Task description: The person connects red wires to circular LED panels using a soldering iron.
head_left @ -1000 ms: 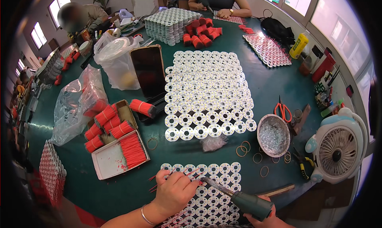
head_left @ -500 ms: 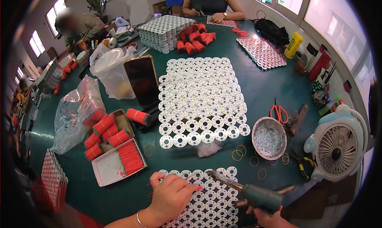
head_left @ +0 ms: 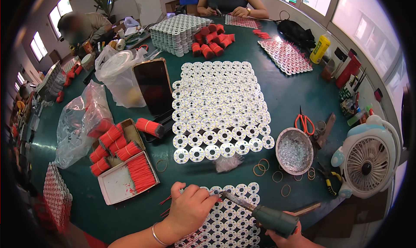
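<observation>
My left hand point(head_left: 190, 210), with a bracelet on its wrist, is closed in a pinch on thin red wires point(head_left: 166, 200) above a panel of round white LED boards point(head_left: 232, 225). Dark-green and pistol-shaped, a soldering gun point(head_left: 274, 220) is gripped in my right hand point(head_left: 287, 236). Its metal tip point(head_left: 223, 194) reaches the panel beside my left fingertips, where short red wire ends show. More red wires lie across the panel's lower left part. My left hand covers some of the boards.
Beyond lies a stack of white board panels point(head_left: 221, 113). Left of it are a box of red wires point(head_left: 143, 172), wire bundles point(head_left: 112, 135) and a phone point(head_left: 152, 87). At right stand a metal bowl point(head_left: 294, 150), scissors point(head_left: 304, 121), pliers point(head_left: 330, 178) and a fan point(head_left: 366, 157). A co-worker point(head_left: 234, 3) sits opposite.
The soldering gun has come down and left, bringing its tip beside my left fingertips. My left hand has moved slightly and still pinches red wires.
</observation>
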Motion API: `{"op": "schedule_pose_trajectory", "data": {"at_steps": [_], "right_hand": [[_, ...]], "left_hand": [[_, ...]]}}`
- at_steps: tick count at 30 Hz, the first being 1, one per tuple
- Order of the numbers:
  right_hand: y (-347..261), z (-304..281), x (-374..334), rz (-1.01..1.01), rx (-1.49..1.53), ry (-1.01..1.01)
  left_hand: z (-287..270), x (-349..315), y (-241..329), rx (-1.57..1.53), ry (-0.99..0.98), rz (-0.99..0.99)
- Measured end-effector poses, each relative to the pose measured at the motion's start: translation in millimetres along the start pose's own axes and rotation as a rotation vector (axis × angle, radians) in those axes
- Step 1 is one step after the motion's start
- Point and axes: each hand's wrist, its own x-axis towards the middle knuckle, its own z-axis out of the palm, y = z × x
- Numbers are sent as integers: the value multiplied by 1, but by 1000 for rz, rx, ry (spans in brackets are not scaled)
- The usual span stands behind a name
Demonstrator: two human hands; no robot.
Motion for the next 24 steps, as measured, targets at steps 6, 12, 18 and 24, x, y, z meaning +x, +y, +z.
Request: {"op": "schedule_pose_trajectory", "data": {"at_steps": [6, 12, 18, 24], "right_hand": [[10, 0, -8, 180, 205, -43], [-6, -7, -2, 222, 637, 40], [16, -7, -25, 109, 412, -39], [27, 0, -40, 2, 181, -12]], "left_hand": [[-3, 0, 3, 10, -12, -2], [-4, -1, 6, 46, 21, 2], [-10, -28, 26, 11, 63, -94], [-6, -30, 28, -17, 85, -90]]}}
